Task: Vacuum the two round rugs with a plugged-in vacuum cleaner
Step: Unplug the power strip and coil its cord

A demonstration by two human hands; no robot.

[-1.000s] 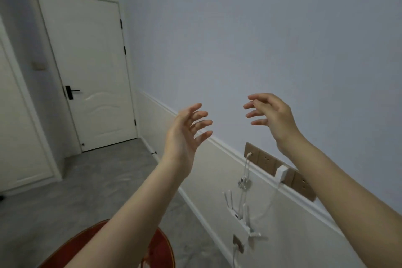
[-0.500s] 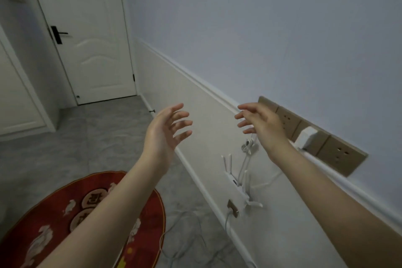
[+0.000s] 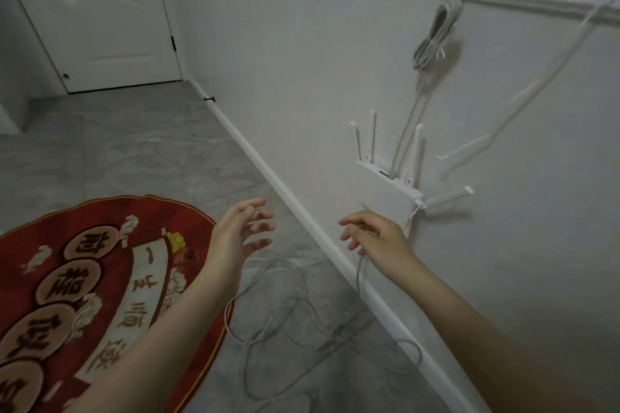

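Both arms are stretched out low over the grey floor (image 3: 117, 151) here. The left hand (image 3: 240, 233) has its fingers spread and loose, gripping nothing, hovering just past the edge of the rug (image 3: 100, 278). That rug is the red round one with gold trim and round medallions with characters on them; it fills the bottom left corner and the left forearm crosses over it. Only one rug is in view.

The right hand (image 3: 372, 236) is closer to the wall (image 3: 302, 60), fingers relaxed and slightly bent, nothing held as far as I can see. A grey cord (image 3: 285, 312) drops down from right under that hand, but whether the hand actually touches it I can't tell. The cord lies in loose loops on the floor between the rug and the baseboard (image 3: 302, 221), with one loop touching the rug's edge.

On the wall just beyond the right hand there's a white router (image 3: 389, 188) with its antennas sticking up and out to the side. Above it hangs a coiled bundle of cable (image 3: 432, 40), with white wires running up to the top edge. A white door (image 3: 100, 10) sits at the far left end. The vacuum itself isn't visible in this shot.
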